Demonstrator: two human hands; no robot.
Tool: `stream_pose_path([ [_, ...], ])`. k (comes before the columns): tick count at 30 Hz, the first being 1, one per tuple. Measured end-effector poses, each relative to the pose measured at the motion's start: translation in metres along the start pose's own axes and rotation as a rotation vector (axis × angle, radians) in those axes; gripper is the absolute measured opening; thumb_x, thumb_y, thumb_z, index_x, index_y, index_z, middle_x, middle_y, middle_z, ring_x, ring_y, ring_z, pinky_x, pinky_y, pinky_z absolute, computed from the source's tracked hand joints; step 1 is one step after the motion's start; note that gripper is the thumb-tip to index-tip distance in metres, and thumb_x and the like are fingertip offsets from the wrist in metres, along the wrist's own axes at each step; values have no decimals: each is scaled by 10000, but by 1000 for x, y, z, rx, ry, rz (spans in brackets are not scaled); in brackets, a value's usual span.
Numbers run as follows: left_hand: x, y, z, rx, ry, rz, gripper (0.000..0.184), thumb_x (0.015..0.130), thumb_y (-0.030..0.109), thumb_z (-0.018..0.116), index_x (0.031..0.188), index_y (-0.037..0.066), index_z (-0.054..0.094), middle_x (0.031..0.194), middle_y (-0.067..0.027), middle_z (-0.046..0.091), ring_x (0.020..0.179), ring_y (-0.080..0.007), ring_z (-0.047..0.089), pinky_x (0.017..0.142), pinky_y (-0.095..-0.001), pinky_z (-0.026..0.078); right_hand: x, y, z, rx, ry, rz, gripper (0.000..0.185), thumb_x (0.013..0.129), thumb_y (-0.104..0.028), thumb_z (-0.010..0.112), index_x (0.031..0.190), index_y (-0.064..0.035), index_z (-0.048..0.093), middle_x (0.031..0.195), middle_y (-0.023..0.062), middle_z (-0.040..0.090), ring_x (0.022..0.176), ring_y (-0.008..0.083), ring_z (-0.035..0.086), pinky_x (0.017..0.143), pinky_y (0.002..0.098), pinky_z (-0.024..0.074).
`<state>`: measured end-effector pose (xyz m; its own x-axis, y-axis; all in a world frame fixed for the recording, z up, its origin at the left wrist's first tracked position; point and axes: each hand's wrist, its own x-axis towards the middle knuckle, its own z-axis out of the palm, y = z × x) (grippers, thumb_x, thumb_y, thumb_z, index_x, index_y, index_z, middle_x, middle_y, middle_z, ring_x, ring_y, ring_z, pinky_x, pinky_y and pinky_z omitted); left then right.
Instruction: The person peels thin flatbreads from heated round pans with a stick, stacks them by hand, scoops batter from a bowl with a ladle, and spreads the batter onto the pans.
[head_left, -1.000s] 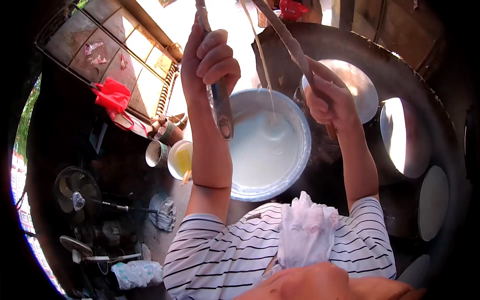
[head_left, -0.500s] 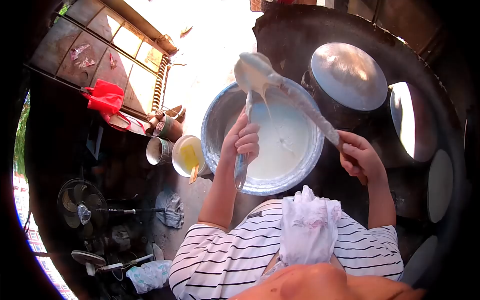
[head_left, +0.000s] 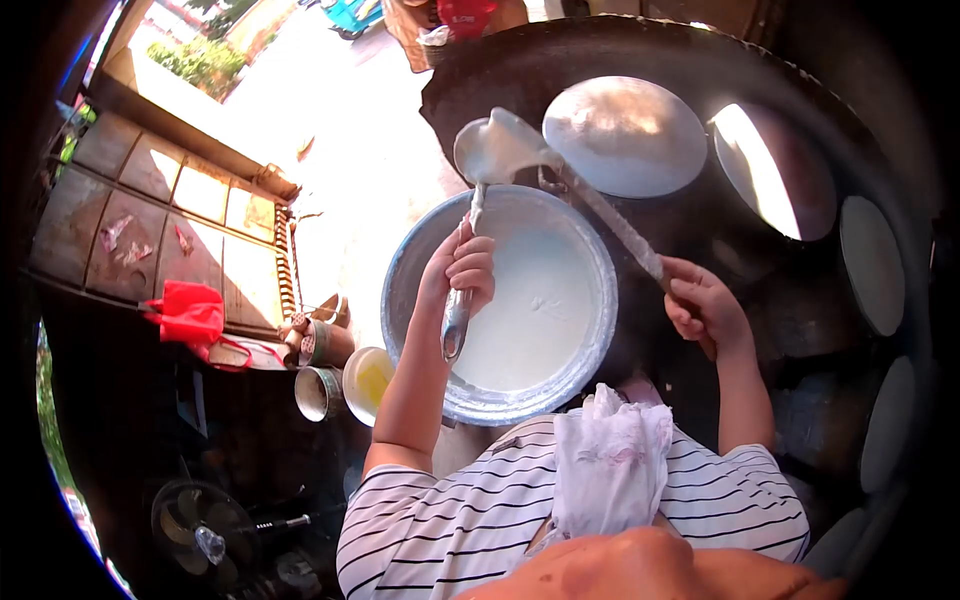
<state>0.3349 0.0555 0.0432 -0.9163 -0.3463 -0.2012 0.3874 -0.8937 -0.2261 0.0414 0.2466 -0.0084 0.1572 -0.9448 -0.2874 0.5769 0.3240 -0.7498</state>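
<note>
My left hand [head_left: 462, 270] is closed around the handle of a metal ladle [head_left: 472, 152], whose bowl is coated with thick white batter. In my right hand [head_left: 703, 305] is a wooden stick [head_left: 612, 218], its far part smeared with batter. The stick's tip meets the ladle's bowl, with batter spanning both. Both tools are raised above the far rim of a big blue-grey tub [head_left: 602, 345], which holds smooth white batter [head_left: 525, 335]. A small rippled mark shows on the batter's surface.
Round metal lids, among them a domed one [head_left: 625, 135] and a sunlit one [head_left: 775, 175], lie along a dark curved counter [head_left: 480, 75] to the right. Left of the tub are a small pail [head_left: 368, 385], a red bag [head_left: 190, 312] and a standing fan [head_left: 205, 530].
The view has turned, so the lids sit further left and more of the outdoors shows. The batter strand that hung from the tools into the tub is gone. Both hands keep their holds.
</note>
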Motion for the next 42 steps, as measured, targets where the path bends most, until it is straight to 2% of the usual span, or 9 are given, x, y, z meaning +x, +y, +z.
stream_pose_path([
  [3, 81, -6, -5, 197, -144, -108, 264, 1005, 344, 369, 891, 156, 515, 643, 41, 356, 409, -58, 281, 377, -213, 274, 4, -55, -8, -160, 183, -277, 447, 937, -134, 474, 1369, -55, 389, 653, 34, 556, 450, 50, 437, 416, 192, 377],
  [8, 223, -91, 49, -276, -278, -187, 307, 972, 123, 391, 670, 67, 397, 544, 3, 367, 398, -90, 404, 387, -226, 407, 67, 14, -79, -856, 744, -886, 435, 783, 8, 622, 1213, -52, 589, 897, 136, 684, 740, 189, 664, 680, 275, 501],
  [10, 264, -75, 26, -23, -372, -295, 304, 972, 127, 392, 674, 67, 399, 543, 7, 363, 396, -85, 393, 387, -228, 396, 2, 36, -118, -938, 777, -725, 443, 742, 43, 641, 1176, -41, 615, 978, 178, 674, 924, 216, 674, 797, 274, 489],
  [14, 329, -59, 4, -95, -26, -248, 314, 968, 164, 390, 663, 86, 396, 532, 26, 343, 385, -72, 352, 373, -221, 345, -16, -24, -176, -211, 805, -245, 474, 797, 65, 544, 1259, -39, 555, 805, 28, 617, 596, 81, 539, 511, 217, 452],
  [18, 393, -26, -51, 139, 176, -175, 157, 933, 123, 435, 807, 53, 496, 554, 31, 357, 395, -70, 325, 374, -230, 310, 81, -29, -237, -55, 851, -375, 453, 782, 44, 573, 1228, -35, 571, 907, 15, 616, 660, 93, 584, 475, 234, 485],
  [21, 382, -50, -61, 1352, 539, 272, 442, 911, 91, 474, 1333, 224, 486, 566, 16, 393, 416, -69, 369, 364, -265, 303, 91, -25, -231, 33, 864, -373, 426, 757, 43, 589, 1177, -27, 609, 909, 11, 632, 680, 86, 592, 515, 233, 512],
  [25, 384, -26, -62, 2842, 515, 457, 531, 838, 125, 488, 1360, 205, 428, 975, -220, 629, 851, -402, 609, 729, -456, 477, 99, -15, -227, -72, 904, -393, 412, 734, 51, 591, 1142, -7, 610, 896, 28, 627, 685, 101, 593, 560, 241, 500],
  [32, 435, 43, -69, 2801, 541, 704, 500, 856, 165, 485, 1351, 223, 446, 907, -218, 642, 814, -405, 611, 709, -478, 474, 138, -32, -228, -1142, 1142, -597, 402, 679, 108, 582, 1072, 26, 609, 967, 136, 547, 948, 335, 528, 827, 389, 458],
  [42, 412, 84, -71, 2737, 656, 700, 474, 851, 169, 495, 1323, 134, 481, 970, -231, 635, 884, -414, 604, 771, -484, 462, 148, -44, -237, -1408, 1208, -550, 318, 719, 50, 577, 1016, -37, 647, 991, 71, 587, 926, 297, 549, 794, 356, 486],
])
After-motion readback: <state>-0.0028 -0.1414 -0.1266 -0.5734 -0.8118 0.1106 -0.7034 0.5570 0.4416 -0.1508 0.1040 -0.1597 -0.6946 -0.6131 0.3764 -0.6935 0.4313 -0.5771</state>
